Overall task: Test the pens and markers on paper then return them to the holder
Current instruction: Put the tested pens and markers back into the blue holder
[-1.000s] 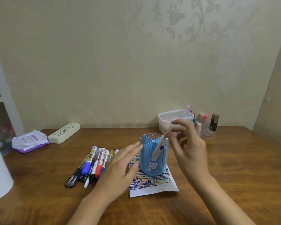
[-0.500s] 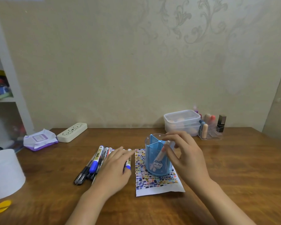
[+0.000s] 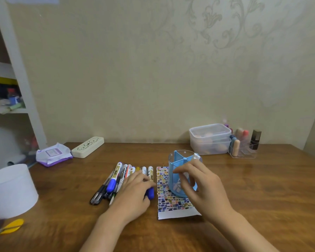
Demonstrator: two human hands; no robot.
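Note:
A blue divided pen holder (image 3: 178,159) stands on a sheet of paper (image 3: 171,204) covered in coloured test marks. One pen (image 3: 196,156) leans inside it, its white end above the rim. My right hand (image 3: 202,186) hovers in front of the holder with loosely curled fingers and holds nothing. Left of the paper, several pens and markers (image 3: 120,173) lie in a row on the wooden table. My left hand (image 3: 133,193) lies over the right end of that row, its fingers curled round a blue-capped marker (image 3: 151,194).
A white round container (image 3: 9,190) and yellow scissors (image 3: 11,226) sit at the left edge. At the back are a wipes pack (image 3: 53,154), a cream pencil case (image 3: 87,147), a plastic box (image 3: 210,139) and a clear cosmetics organiser (image 3: 244,148). A shelf (image 3: 5,88) stands far left.
My right hand let the pen drop into the holder and sank in front of it. My left hand moved onto the row and closed on the blue-capped marker.

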